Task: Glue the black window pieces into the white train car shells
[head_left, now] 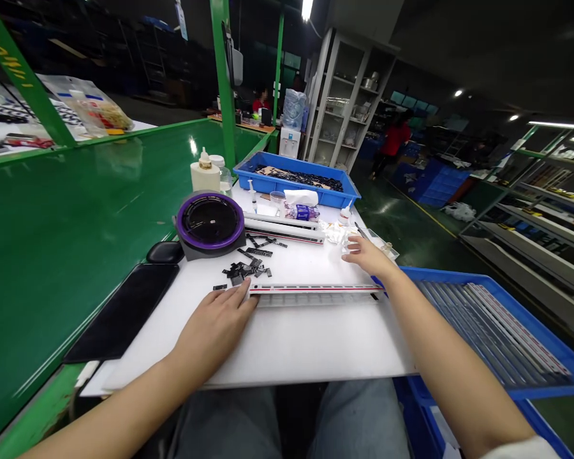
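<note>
A long white strip with a red line point(316, 289) lies across the white work board point(316, 357) in front of me. My left hand point(217, 322) rests at its left end, fingers stretched out, the thumb and index finger touching or very near that end. Just beyond those fingertips is a loose pile of small black pieces point(243, 270). My right hand point(367, 256) hovers past the strip's right end, fingers apart, beside crumpled shiny foil point(333, 233). Nothing shows clearly in its fingers. More long strips point(287, 229) lie farther back on the board.
A round purple-rimmed black device point(211, 220) stands left, near a cream bottle point(205, 173). Behind are a tissue pack point(300, 210), a small dropper bottle point(345, 214) and a blue tray point(294, 185) of black pieces. Another blue tray point(564, 341) with strips sits right.
</note>
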The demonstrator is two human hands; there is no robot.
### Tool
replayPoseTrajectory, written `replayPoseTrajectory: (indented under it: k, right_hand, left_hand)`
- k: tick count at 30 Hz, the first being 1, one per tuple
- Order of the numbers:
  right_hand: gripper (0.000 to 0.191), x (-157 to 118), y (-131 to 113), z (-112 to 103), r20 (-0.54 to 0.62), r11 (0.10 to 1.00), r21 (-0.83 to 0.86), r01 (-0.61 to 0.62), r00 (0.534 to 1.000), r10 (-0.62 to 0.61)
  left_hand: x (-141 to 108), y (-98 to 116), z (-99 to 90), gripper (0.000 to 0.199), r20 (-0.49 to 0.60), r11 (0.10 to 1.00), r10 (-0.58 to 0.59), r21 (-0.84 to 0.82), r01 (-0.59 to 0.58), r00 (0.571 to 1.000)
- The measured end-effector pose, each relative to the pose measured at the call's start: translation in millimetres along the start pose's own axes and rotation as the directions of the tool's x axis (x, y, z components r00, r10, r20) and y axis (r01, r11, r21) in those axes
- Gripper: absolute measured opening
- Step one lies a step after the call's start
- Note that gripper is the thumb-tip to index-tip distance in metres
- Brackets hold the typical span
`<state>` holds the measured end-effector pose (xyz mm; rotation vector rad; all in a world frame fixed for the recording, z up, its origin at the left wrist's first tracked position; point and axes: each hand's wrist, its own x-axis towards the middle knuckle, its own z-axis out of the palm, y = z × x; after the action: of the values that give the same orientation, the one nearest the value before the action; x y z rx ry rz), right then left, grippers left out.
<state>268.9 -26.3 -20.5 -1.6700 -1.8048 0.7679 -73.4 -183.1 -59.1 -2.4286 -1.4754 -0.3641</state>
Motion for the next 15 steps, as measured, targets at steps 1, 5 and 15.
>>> replayPoseTrajectory:
  k: [1,5,15]
  right_hand:
    - [0.067,6.7,-0.7,2.7,0.029,1.000,0.000,0.017,0.999,-0.017]
    - [0.040,20.8,-7.4,4.9,0.146,0.997,-0.035,0.068,0.987,-0.062]
    - [0.066,-42.7,-84.7,31.8,0.103,0.634,0.748,0.199,0.908,-0.406]
  left_hand:
    - [0.5,0.4,-0.1,0.041,0.007,0.999,-0.028,-0.017,0.028,1.000]
    - [0.3,-1.2,3.3,0.043,0.033,0.995,-0.071,-0.073,0.073,0.997]
    - [1.8,1.4,7.8,0.040,0.038,0.991,-0.097,-0.084,0.100,0.995]
